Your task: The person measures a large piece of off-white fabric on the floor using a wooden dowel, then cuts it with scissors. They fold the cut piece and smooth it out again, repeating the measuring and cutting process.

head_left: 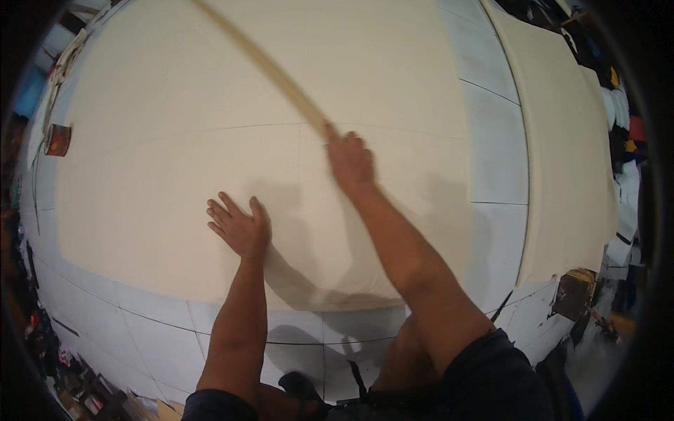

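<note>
A large cream cloth [154, 168] lies spread over white tiles, with faint straight lines across it. My left hand [240, 226] is over the cloth's near middle, fingers spread and palm down; whether it presses on the fabric I cannot tell. To its right and farther away, my right hand [352, 165] is closed around the near end of a long, thin wooden stick [270, 70]. The stick slants up and left over the cloth and is smeared by motion. Its far end runs out of the picture at the top.
A red cylindrical tin [57, 140] stands by the cloth's left edge. Along the right lies another long, cream folded cloth [562, 154], with a worn dark box [574, 293] at its near end. White tiles [495, 168] show between the two cloths. Assorted clutter lines both sides.
</note>
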Demonstrator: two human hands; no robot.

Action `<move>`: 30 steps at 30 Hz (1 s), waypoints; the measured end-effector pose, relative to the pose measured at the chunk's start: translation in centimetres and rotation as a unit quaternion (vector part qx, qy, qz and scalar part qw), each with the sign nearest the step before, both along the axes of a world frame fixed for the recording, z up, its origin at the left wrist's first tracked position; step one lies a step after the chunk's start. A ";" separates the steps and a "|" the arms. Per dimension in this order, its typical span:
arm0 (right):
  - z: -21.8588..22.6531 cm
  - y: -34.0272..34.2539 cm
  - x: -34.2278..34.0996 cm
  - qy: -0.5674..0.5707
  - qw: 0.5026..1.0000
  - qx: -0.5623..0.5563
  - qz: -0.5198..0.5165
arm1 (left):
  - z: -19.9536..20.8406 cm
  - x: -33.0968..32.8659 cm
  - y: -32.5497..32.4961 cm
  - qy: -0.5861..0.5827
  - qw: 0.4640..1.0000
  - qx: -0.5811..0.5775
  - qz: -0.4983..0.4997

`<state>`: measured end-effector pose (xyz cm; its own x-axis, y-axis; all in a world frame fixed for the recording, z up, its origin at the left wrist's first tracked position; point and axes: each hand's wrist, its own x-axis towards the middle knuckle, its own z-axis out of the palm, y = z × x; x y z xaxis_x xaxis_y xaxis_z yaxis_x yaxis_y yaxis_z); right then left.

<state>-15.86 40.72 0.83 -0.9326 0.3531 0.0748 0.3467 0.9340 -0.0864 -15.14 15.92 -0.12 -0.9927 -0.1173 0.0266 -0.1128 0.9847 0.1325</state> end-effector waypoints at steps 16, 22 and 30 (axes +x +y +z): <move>-1.2 32.4 22.0 -0.044 0.948 0.016 -0.315 | -0.8 0.0 0.2 0.036 0.999 0.004 -0.009; -1.3 34.3 23.8 0.032 0.907 -0.007 -0.421 | -1.4 0.2 -1.2 0.016 1.000 0.010 -0.009; 8.8 20.7 22.7 0.137 0.984 -0.036 -0.106 | -0.3 7.4 -6.1 0.114 0.964 0.185 -0.151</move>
